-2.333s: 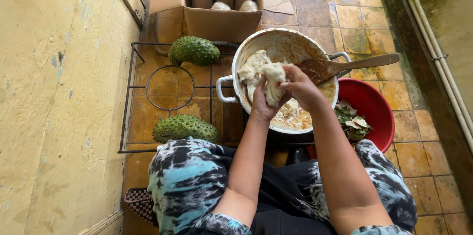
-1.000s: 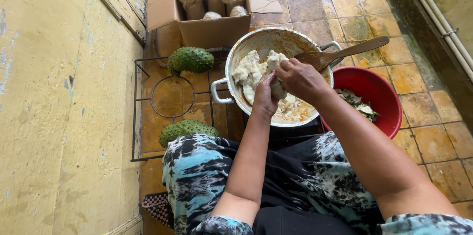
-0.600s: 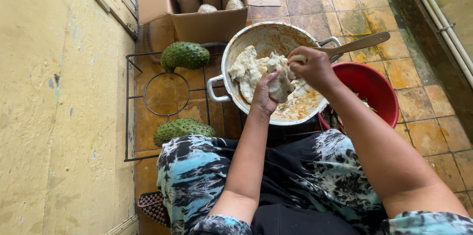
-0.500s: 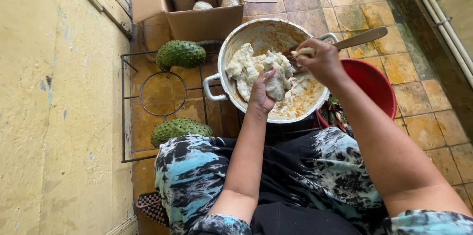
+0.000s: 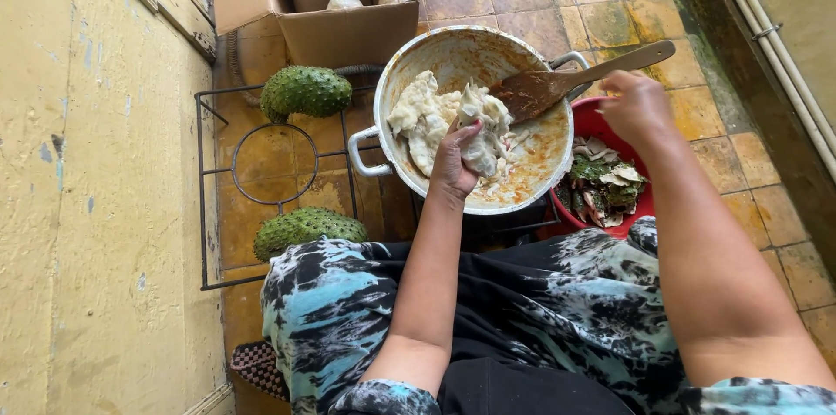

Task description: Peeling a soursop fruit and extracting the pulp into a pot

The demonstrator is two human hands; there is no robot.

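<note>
Green spiky fruits [image 5: 306, 90], two; left hand [image 5: 456, 167] grips one pulp piece [image 5: 482, 132].

A lump of white, fibrous fruit pulp [image 5: 481, 147] is sitting gripped in the left hand [image 5: 455, 169], hanging over more pale pulp inside the metal pot [image 5: 453, 53].

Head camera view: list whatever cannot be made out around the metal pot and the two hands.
- White fruit pulp: the left hand covers its lower part.
- Right hand: seen from the back, so whether the fingers hold anything is hidden.
- Red plastic bowl: partly hidden by the round metal pot and the right arm.
- Brown cardboard box: its top is cut off by the upper frame edge.
</note>
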